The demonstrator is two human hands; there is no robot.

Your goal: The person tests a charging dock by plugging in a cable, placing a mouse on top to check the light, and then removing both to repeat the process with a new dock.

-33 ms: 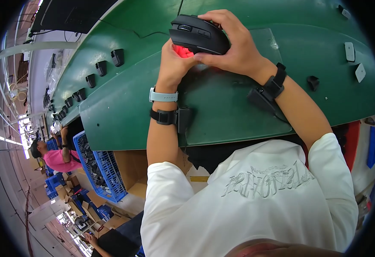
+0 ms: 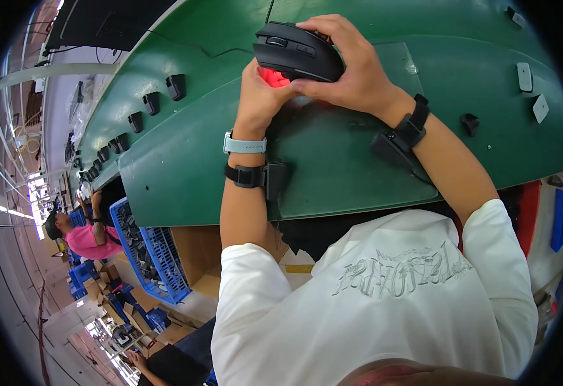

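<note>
Factory workshop: long green workbench [image 2: 185, 167], blue crate [image 2: 173, 257] of dark parts [image 2: 141, 248], cardboard boxes [image 2: 93, 287], pink-shirted co-worker [image 2: 85, 241].

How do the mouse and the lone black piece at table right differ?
The mouse is held in the right hand; the black piece lies on the table. The mouse looks larger than the black piece. The mouse shows a scroll wheel; the black piece shows none. Both are black.

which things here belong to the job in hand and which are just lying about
Belongs, it seems:
- black computer mouse, held in the right grip, left grip at its underside

Apparently just lying about:
- black parts in a row on the green table
- two pale plates
- small black piece
</note>
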